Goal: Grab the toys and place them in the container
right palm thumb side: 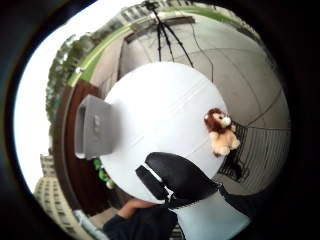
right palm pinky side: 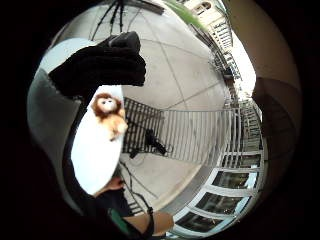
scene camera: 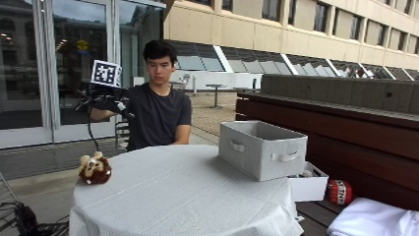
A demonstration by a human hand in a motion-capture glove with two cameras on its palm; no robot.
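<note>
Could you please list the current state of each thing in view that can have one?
Brown plush lion toy: sitting upright near the table's edge, not held, not yet in the container.
Grey fabric box container: open-topped, upright on the table, apart from the toy; its contents cannot be seen.
Black-gloved right hand: raised above the table, holding nothing, fingers relaxed.
Round table with white cloth: covered, bearing the toy and the container.

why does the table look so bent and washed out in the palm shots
Both palm views are very wide-angle, so the round table bulges and daylight bleaches its white cloth; the outside view shows it flat, evenly lit, with the lion toy and grey container casting only soft shadows.
</note>
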